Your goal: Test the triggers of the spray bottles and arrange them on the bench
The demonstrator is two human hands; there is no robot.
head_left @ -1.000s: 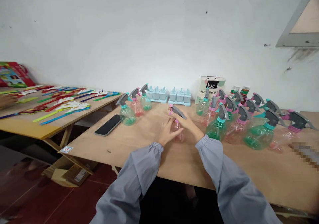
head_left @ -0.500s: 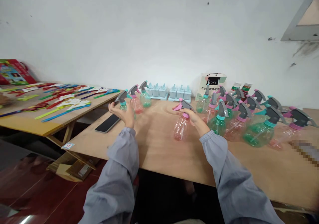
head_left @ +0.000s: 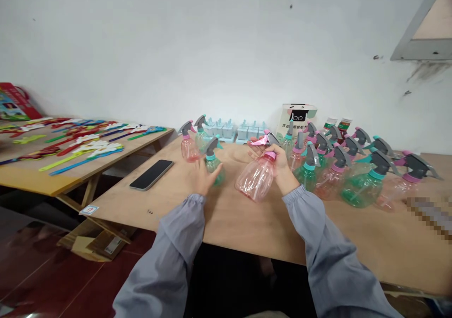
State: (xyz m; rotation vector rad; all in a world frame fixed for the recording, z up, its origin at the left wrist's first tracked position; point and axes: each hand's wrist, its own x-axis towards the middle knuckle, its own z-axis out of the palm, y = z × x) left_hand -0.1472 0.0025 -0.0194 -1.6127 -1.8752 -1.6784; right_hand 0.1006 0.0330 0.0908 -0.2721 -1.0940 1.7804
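Note:
My left hand (head_left: 202, 179) is closed round the lower part of a green spray bottle (head_left: 218, 181) with a grey trigger head and teal collar; whether its base touches the table I cannot tell. In my right hand (head_left: 281, 167) is a clear pink spray bottle (head_left: 254, 179), gripped near its pink collar and tilted, its pink nozzle pointing left. Behind my left hand stand another pink spray bottle (head_left: 189, 149) and a green one (head_left: 201, 138). Several more pink and green spray bottles, one green (head_left: 363, 188), stand in a group to the right of my right hand.
A dark phone (head_left: 151, 174) lies on the wooden table (head_left: 240, 228) at left. Pale blue ice-pop moulds (head_left: 226, 132) and a printed box (head_left: 298, 120) stand by the wall. Colourful strips (head_left: 84, 150) cover the left table. A pixelated object (head_left: 431, 214) lies far right.
My left hand has brought the green spray bottle rightward and nearer. My right hand has tilted the pink spray bottle, its base swinging left, and it appears larger.

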